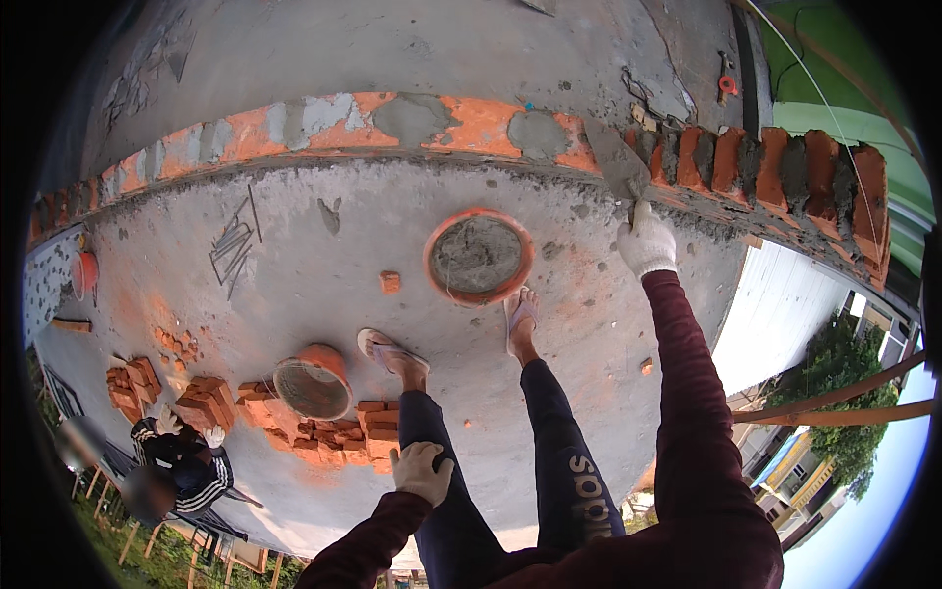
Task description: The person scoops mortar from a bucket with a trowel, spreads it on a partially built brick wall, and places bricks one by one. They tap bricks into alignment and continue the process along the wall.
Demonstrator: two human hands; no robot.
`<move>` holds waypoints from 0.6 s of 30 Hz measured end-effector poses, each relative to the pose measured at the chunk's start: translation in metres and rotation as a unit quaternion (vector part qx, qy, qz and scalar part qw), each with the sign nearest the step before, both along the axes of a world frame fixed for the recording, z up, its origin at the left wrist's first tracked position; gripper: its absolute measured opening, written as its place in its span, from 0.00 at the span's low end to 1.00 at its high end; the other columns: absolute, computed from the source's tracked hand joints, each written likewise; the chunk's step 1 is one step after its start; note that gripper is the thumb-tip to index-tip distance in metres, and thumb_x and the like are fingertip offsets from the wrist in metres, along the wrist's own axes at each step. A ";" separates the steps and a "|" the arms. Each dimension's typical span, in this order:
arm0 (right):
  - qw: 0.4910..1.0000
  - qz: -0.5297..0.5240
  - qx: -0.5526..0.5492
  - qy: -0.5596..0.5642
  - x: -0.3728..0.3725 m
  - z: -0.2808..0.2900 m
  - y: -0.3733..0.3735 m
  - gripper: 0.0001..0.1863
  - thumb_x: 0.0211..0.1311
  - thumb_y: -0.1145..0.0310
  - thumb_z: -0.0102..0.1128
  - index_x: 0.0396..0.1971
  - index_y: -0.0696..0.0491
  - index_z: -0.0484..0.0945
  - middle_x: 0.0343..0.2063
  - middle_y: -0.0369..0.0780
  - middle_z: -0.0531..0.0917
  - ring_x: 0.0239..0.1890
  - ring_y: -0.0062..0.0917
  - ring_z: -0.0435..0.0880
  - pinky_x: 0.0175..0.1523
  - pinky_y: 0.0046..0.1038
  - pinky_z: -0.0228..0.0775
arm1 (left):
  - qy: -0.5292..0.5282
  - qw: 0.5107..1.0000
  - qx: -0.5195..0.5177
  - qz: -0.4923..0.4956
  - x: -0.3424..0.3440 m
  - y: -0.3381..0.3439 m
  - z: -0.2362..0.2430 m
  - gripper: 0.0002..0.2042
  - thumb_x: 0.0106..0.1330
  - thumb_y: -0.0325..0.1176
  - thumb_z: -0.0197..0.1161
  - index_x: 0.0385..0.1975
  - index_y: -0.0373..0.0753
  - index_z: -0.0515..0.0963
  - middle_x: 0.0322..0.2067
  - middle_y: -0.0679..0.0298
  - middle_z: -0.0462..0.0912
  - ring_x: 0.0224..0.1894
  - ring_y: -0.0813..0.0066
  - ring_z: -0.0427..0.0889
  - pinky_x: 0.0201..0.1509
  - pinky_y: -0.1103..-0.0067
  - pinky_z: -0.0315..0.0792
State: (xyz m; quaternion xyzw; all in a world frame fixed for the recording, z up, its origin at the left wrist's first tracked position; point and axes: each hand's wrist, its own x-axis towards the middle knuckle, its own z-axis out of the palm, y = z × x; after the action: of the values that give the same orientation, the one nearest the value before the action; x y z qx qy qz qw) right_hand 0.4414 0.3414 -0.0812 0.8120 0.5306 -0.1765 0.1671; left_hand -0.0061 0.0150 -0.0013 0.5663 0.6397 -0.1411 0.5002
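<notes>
Your gloved right hand (648, 243) is wrapped round the handle of the trowel (616, 162), out ahead of you and to the right. The blade runs on beyond your knuckles, pointing away from you and leaning left, so its long axis cuts across the run of the wall (481, 123) instead of following it. The blade overlaps the wall between the round mortar patch (538, 134) on its left and the upright bricks (726, 160) on its right; whether metal touches brick, I cannot tell from this view. Of your two hands, the right is by far the nearer to that stretch. Your gloved left hand (424, 470) lies low by your left thigh, well apart from both wall and trowel; its fingers look partly curled, but I cannot tell whether they close on anything. The mortar tub (527, 257) sits on the floor just past your right foot (521, 319), left of the right hand and nearer to you than the wall. A second tub (329, 359) stands farther left, beside the loose bricks (381, 432).
</notes>
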 end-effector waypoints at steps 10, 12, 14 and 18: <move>0.908 0.350 0.001 -0.230 -0.056 -0.011 0.174 0.10 0.61 0.69 0.63 0.40 0.49 0.89 0.41 0.41 0.90 0.45 0.36 0.91 0.43 0.38 0.83 | -0.015 0.998 0.020 0.058 0.006 -0.017 -0.008 0.14 0.59 0.42 0.67 0.42 0.43 0.85 0.46 0.65 0.85 0.56 0.62 0.79 0.69 0.54 0.58; 0.916 0.321 -0.021 -0.241 -0.033 0.006 0.154 0.10 0.60 0.69 0.63 0.40 0.50 0.90 0.39 0.43 0.90 0.44 0.37 0.91 0.44 0.38 0.83 | -0.024 0.997 0.020 0.076 0.008 -0.021 -0.011 0.14 0.59 0.42 0.67 0.41 0.43 0.85 0.45 0.65 0.86 0.55 0.62 0.79 0.69 0.55 0.58; 0.922 0.287 -0.018 -0.259 -0.005 0.042 0.131 0.10 0.60 0.68 0.64 0.40 0.52 0.88 0.39 0.44 0.90 0.44 0.37 0.91 0.44 0.39 0.83 | -0.030 0.995 0.023 0.097 0.007 -0.023 -0.011 0.14 0.59 0.42 0.67 0.40 0.43 0.85 0.45 0.64 0.86 0.54 0.62 0.80 0.68 0.56 0.59; 0.908 0.342 -0.040 -0.237 -0.027 0.111 0.064 0.24 0.58 0.69 0.64 0.52 0.61 0.70 0.39 0.48 0.84 0.43 0.41 0.88 0.43 0.42 0.82 | -0.034 0.992 0.018 0.118 0.004 -0.032 -0.007 0.13 0.60 0.41 0.67 0.41 0.43 0.85 0.45 0.65 0.86 0.55 0.63 0.79 0.69 0.58 0.58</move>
State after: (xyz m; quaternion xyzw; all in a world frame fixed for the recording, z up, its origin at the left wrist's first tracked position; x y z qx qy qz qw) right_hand 0.4149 0.4055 0.0293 0.5914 0.7130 0.0684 0.3704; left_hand -0.0017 -0.0167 -0.0083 0.5001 0.6872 -0.0496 0.5247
